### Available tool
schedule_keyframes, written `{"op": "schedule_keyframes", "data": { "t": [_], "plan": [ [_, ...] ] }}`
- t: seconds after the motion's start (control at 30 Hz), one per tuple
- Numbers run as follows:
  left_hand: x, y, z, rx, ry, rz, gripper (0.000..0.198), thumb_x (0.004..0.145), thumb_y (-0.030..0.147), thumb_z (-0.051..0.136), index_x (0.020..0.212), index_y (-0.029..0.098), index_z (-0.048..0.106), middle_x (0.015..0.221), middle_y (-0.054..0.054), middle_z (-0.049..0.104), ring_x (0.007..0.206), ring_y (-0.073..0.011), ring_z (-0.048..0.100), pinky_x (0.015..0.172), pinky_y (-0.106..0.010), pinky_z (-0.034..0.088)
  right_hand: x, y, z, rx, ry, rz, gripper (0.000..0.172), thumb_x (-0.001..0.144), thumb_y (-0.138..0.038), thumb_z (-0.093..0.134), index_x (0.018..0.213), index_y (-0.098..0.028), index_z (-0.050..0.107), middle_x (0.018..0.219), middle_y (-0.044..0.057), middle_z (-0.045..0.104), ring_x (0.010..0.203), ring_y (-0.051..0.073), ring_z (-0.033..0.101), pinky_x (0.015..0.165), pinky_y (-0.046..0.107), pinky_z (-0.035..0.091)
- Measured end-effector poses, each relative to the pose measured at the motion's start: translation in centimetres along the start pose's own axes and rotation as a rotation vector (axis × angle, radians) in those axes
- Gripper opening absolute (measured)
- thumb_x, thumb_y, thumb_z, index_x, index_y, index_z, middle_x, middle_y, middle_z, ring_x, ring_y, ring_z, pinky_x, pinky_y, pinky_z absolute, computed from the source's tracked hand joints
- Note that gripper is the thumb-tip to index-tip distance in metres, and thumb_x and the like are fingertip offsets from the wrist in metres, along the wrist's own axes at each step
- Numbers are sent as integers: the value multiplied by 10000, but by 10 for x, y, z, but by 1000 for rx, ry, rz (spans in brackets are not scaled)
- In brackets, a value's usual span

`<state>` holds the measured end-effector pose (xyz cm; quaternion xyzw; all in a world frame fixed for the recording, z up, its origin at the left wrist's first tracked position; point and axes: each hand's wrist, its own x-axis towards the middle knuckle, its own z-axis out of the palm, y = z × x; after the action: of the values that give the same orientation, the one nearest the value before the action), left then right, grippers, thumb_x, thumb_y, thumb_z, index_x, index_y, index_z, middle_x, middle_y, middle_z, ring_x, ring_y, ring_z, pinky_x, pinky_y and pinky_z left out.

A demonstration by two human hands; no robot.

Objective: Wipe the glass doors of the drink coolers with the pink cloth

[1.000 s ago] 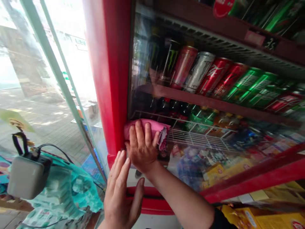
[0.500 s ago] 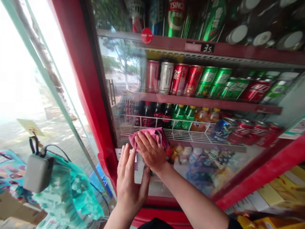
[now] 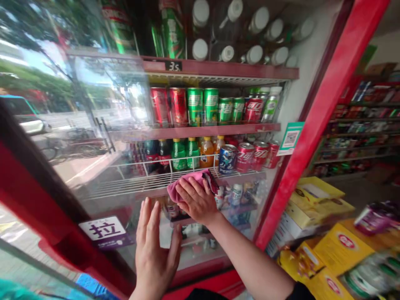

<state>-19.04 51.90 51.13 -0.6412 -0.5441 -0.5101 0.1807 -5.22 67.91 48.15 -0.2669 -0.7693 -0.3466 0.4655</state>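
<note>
My right hand lies flat over a folded pink cloth, pressing it against the glass door of a red-framed drinks fridge. The cloth's darker edge sticks out past my fingers on the right. Through the glass, the cloth sits just below a row of green and orange soda bottles and left of a dark blue can. My left hand is raised in front of the door, lower and to the left, fingers stretched out and thumb apart, with nothing in it. Whether it touches the glass I cannot tell.
A white and purple sticker is on the door's left side. A green QR label is at the right. Yellow cartons stand right of the fridge, with stocked store shelves behind. The glass reflects trees and a street.
My view has swung to the right. The right hand and the pink cloth have slid right across the glass. My left hand has shifted right too, still stretched open.
</note>
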Motion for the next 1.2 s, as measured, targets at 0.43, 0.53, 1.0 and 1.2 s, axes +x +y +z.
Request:
{"op": "schedule_keyframes", "data": {
  "t": [0.43,0.53,1.0,1.2],
  "plan": [
    [-10,85,66,-13,-106,-67,904,959,288,786,1752,324,353,1841,-117,353,1675,-392,406,1357,-607,410,-86,150,-46,-97,62,120,598,1116,-609,490,1589,-273,636,1524,84,750,1636,280,468,1435,554,133],
    [-16,99,81,-37,-126,-58,912,959,278,781,1757,307,342,1841,-119,350,1683,-392,388,1365,-607,401,-102,179,-57,-106,79,135,591,1131,-596,447,1550,-242,667,1476,100,776,1621,278,490,1435,554,148],
    [-41,96,106,-3,-205,-163,858,989,238,726,1753,282,337,1837,-159,349,1694,-344,384,1351,-554,429,-156,220,-65,-198,169,247,698,1130,-569,447,1652,-109,495,1648,271,586,1717,405,319,1383,702,240],
    [-37,67,93,72,-175,-171,852,986,219,717,1750,272,345,1819,-161,385,1696,-343,380,1338,-548,450,-132,174,-51,-224,209,486,876,1117,-595,423,1773,-42,245,1754,374,383,1703,536,273,1235,899,315]
  ]
}}
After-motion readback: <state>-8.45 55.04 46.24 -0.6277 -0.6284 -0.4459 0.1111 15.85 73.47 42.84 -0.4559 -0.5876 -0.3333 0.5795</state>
